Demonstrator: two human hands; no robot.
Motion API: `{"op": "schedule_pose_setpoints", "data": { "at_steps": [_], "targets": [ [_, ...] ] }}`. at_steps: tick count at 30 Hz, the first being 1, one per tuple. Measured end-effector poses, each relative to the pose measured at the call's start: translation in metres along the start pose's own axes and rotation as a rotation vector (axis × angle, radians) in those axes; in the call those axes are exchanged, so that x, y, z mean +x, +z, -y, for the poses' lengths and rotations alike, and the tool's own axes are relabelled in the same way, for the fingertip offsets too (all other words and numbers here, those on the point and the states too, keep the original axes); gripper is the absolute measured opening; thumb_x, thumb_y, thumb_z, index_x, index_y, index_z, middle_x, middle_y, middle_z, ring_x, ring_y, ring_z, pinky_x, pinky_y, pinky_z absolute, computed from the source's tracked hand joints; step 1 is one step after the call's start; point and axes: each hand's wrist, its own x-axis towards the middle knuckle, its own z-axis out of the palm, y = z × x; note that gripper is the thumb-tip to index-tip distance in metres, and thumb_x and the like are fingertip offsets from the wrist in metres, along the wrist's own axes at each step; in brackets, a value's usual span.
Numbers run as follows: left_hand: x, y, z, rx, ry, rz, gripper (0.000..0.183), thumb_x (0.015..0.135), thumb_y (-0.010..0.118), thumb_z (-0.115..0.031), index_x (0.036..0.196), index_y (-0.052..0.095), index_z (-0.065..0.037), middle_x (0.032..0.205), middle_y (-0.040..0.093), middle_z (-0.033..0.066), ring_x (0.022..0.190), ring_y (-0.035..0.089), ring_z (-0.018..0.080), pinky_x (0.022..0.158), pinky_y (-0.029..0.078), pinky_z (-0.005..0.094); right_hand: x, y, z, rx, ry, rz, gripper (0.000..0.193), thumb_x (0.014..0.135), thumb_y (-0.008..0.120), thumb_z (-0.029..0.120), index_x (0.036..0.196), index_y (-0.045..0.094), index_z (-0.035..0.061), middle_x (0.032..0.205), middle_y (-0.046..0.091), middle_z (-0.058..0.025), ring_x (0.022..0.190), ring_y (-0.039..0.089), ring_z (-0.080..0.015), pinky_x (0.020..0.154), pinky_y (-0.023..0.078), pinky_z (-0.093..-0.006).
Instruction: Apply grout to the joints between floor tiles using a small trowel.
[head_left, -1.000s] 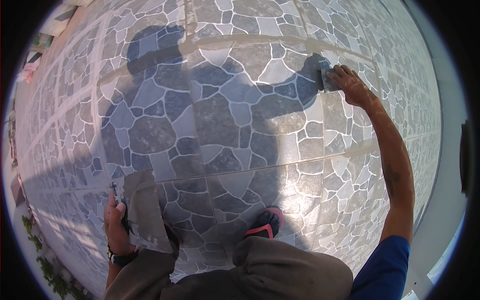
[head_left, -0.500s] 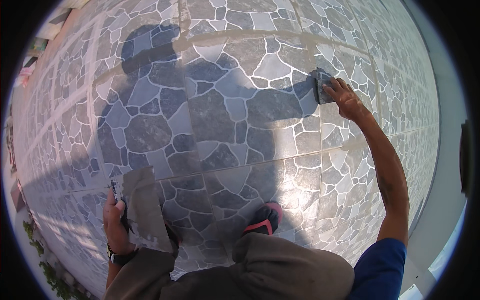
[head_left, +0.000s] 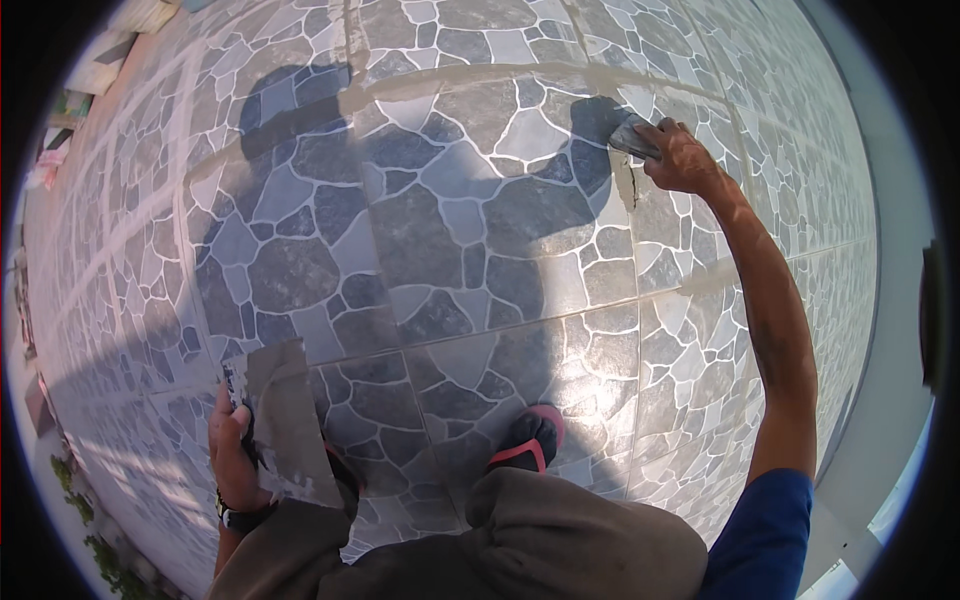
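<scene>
Head view: the right hand (head_left: pixel 680 155), gripping a small grout float (head_left: pixel 632 137), has slid up the tile joint (head_left: pixel 630 190) toward 1 o'clock since a second ago, leaving fresh grout below it. At 7 o'clock the left hand (head_left: pixel 232 455) stays clamped on a flat steel trowel (head_left: pixel 285 420) carrying grey grout; no other containers show.

Stone-patterned tiled floor (head_left: pixel 440 240), sandalled foot (head_left: pixel 528 440)

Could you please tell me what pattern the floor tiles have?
The floor tiles show a blue-grey irregular stone pattern with pale outlines, seen in the head view.
</scene>
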Motion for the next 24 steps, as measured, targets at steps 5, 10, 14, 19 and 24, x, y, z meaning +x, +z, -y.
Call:
{"op": "schedule_pose_setpoints", "data": {
  "at_steps": [5, 10, 14, 19, 24],
  "targets": [
    [0.001, -0.004, 0.0, -0.008, -0.075, 0.048, 0.059, 0.089, 0.046, -0.018, 0.142, 0.034, 0.005, 0.125, 0.055, 0.0128, 0.106, 0.056, 0.0185, 0.091, 0.045, 0.0297, 0.062, 0.015, -0.009, 0.094, 0.164, -0.04, 0.05, 0.08, 0.058, 0.027, 0.125, 0.058, 0.0041, 0.094, 0.065, -0.0279, 0.096, 0.064, -0.0389, 0.091, 0.048, -0.0421],
    [0.004, 0.002, -0.002, -0.056, -0.058, 0.046, 0.059, 0.089, 0.046, -0.019, 0.142, 0.035, 0.004, 0.124, 0.056, 0.0128, 0.106, 0.057, 0.0187, 0.09, 0.046, 0.0302, 0.03, 0.014, 0.01, 0.049, 0.055, 0.185, 0.04, 0.08, 0.058, 0.027, 0.114, 0.063, 0.0055, 0.095, 0.066, -0.0249, 0.093, 0.064, -0.0383, 0.087, 0.048, -0.0442],
    [0.005, 0.002, -0.016, -0.043, -0.041, 0.074, 0.058, 0.089, 0.046, -0.019, 0.14, 0.037, 0.006, 0.123, 0.057, 0.0122, 0.105, 0.057, 0.0181, 0.089, 0.046, 0.0299, -0.048, 0.018, 0.036, 0.25, -0.031, 0.104, 0.041, 0.078, 0.06, 0.026, 0.113, 0.063, 0.0062, 0.09, 0.06, -0.0256, 0.087, 0.06, -0.0411, 0.081, 0.048, -0.0468],
    [0.015, 0.005, -0.015, -0.029, -0.046, 0.165, 0.055, 0.089, 0.045, -0.018, 0.138, 0.039, 0.007, 0.121, 0.057, 0.0111, 0.104, 0.057, 0.0173, 0.089, 0.045, 0.0294, -0.121, 0.053, 0.041, 0.273, 0.086, 0.195, 0.03, 0.08, 0.061, 0.023, 0.102, 0.065, 0.003, 0.083, 0.06, -0.0272, 0.08, 0.061, -0.0423, 0.076, 0.049, -0.0451],
    [0.028, 0.003, -0.002, -0.034, -0.064, 0.257, 0.055, 0.088, 0.045, -0.017, 0.137, 0.04, 0.007, 0.121, 0.057, 0.0104, 0.104, 0.056, 0.0168, 0.09, 0.044, 0.0294, -0.143, 0.036, 0.059, 0.355, 0.298, -0.112, 0.028, 0.085, 0.062, 0.024, 0.092, 0.058, -0.0028, 0.074, 0.062, -0.0291, 0.075, 0.063, -0.0452, 0.068, 0.047, -0.0487]
  ]
}}
